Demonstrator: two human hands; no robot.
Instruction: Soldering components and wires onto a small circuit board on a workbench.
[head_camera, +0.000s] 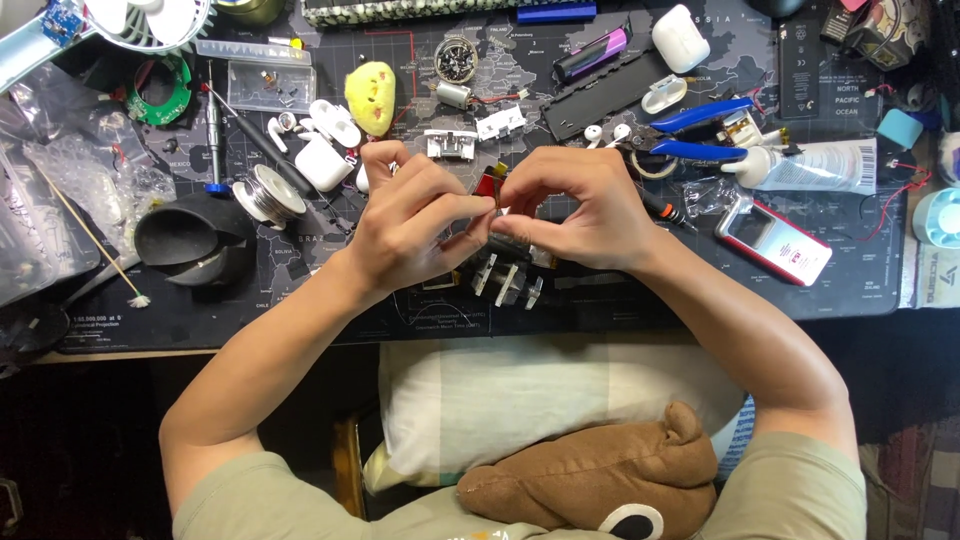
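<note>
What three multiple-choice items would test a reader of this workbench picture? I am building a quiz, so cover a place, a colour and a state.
1. Where do the blue-handled pliers lie?
A. right of the hands
B. left of the hands
C. on the pillow

2. What colour is the small part pinched between the hands?
A. green
B. red
C. white

3. How do the left hand and right hand stand?
A. flat on the mat and apart
B. both off the mat at the person's sides
C. fingertips meeting on the small part

Answers:
1 A, the pliers rest on the dark mat beyond the right hand.
2 B, red shows just above the fingertips.
3 C, both hands pinch together at the middle.
</note>
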